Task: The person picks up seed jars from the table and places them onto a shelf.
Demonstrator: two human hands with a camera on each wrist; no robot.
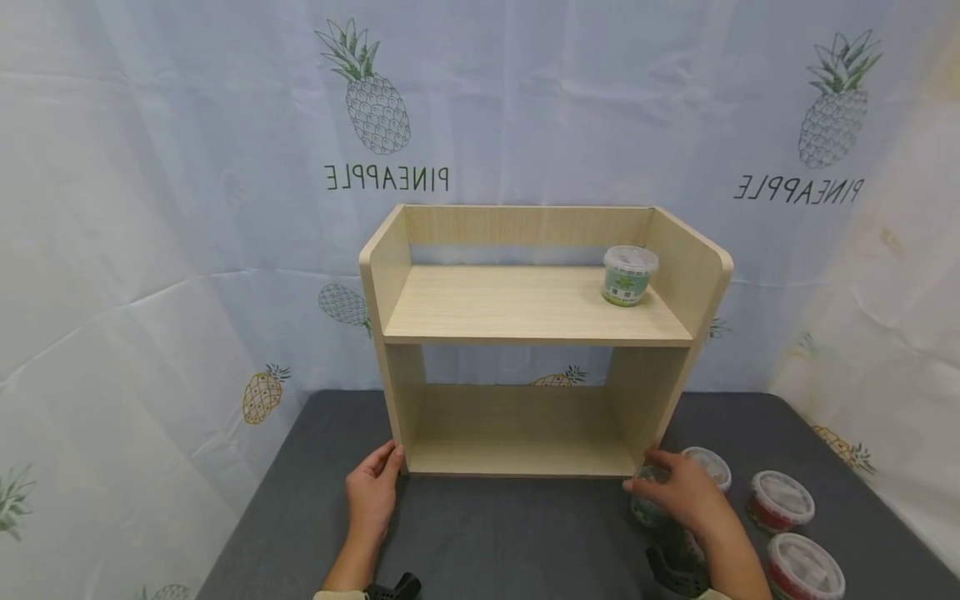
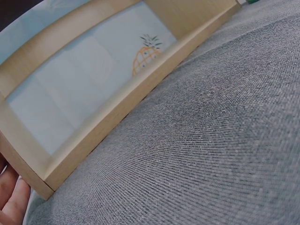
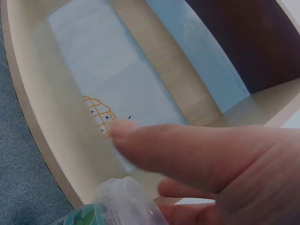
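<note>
A light wooden two-tier shelf point(image 1: 532, 327) stands on the dark grey tablecloth. My left hand point(image 1: 372, 493) touches its lower left front corner, with fingers along the outer side of the panel point(image 2: 26, 164). At the opposite lower corner, my right hand point(image 1: 686, 492) reaches over a clear-lidded plastic cup with a green label point(image 1: 649, 510). The right fingertips are right at the shelf's side panel, and the thumb point(image 3: 154, 145) extends nearly straight above the cup's lid point(image 3: 124, 199). A similar green-labelled cup point(image 1: 628, 277) sits on the upper tier, at the right.
Beyond the right hand stands another lidded cup point(image 1: 708, 467). Two lidded cups with red lower parts, one farther point(image 1: 780, 502) and one nearer point(image 1: 805, 568), stand at the table's right. A pale curtain point(image 1: 525, 100) printed with pineapples hangs behind the shelf.
</note>
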